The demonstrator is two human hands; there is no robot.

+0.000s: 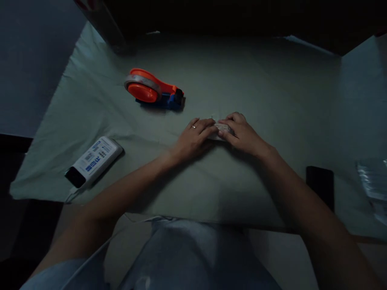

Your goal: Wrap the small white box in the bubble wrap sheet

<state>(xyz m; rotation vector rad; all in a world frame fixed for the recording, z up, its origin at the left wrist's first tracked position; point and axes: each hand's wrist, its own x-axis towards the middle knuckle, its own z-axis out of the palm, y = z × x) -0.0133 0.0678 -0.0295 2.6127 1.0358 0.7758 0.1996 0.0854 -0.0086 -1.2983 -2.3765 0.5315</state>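
Holding a pale item, both hands curled.

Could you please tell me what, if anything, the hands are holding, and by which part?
A small pale item: the right hand grips its right end, the left hand touches its left.

Ring, slim, silver-toned, one: worn on a finger of the left hand. Right hand: left bare, as are both forearms. Left sleeve, light blue, short: ended above the elbow. Garment, greyish blue, over torso and lap: softly creased; fabric type obscured by dim light.
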